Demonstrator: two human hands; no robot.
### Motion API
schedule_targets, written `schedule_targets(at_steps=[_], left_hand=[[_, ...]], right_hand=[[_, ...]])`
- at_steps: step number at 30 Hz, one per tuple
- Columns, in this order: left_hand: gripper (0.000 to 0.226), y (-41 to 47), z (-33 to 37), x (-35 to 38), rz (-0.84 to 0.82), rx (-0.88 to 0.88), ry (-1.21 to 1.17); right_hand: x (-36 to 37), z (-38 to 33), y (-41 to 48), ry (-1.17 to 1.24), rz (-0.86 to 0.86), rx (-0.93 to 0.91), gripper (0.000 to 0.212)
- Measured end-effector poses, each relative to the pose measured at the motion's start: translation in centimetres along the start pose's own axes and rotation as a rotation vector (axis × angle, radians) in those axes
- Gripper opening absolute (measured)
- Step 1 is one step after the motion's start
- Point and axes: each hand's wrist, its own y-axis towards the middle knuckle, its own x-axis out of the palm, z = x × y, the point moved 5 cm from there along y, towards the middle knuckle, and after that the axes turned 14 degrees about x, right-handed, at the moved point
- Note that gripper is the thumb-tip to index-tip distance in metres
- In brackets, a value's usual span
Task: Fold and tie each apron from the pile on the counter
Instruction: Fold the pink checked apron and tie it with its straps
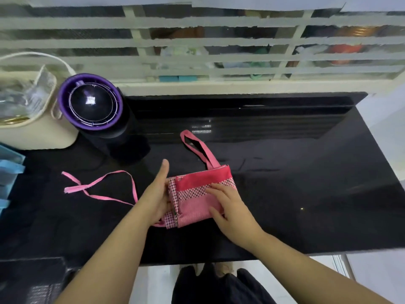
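On counter (pixel 285 183), folded apron (pixel 195 194): right hand (pixel 230 208) spread atop, left hand (pixel 156 194) flat against edge.

Apron (pixel 190 200): solid red band on top, a pink check dotted dark below it, fine pink-white gingham nearest me.
Strap loop (pixel 211 156): plain pink.
Tie string (pixel 73 189): lighter pink.
Tabletop (pixel 285 194): glossy black.
Round appliance (pixel 92 102): purple rim, black dome.
Tub (pixel 37 134): cream.
Grille (pixel 219 40): off-white.

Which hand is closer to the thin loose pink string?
Left. The left hand is right beside the string; the right hand rests on the folded apron, farther right.
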Motion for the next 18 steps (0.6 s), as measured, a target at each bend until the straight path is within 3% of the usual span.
schedule_targets(at_steps=[3, 5, 9, 12, 15, 18], left_hand=[[0.064, -0.2, 1.2, -0.7, 0.001, 0.217, 0.553], [0.055, -0.2, 1.2, -0.4, -0.033, 0.318, 0.772], [0.056, 0.2, 1.5, -0.3, -0.083, 0.248, 0.778], [0.054, 0.2, 1.8, -0.6, -0.089, 0.253, 0.785], [0.053, 0.1, 1.7, -0.7, -0.084, 0.282, 0.814], [0.058, 0.0, 1.5, -1.1, -0.067, 0.314, 0.782]], right_hand=[[1.2, -0.4, -0.1, -0.109, -0.017, -0.066, 0.046], [1.5, -0.8, 0.1, -0.144, -0.01, -0.072, 0.048], [-0.3, -0.4, 1.3, -0.13, 0.172, 0.075, 0.05], [-0.2, 0.0, 2.1, 0.039, 0.061, 0.243, 0.063], [-0.4, 0.2, 3.0, 0.436, 0.015, 0.416, 0.072], [0.1, 0.8, 4.3, 0.742, -0.256, 0.638, 0.046]])
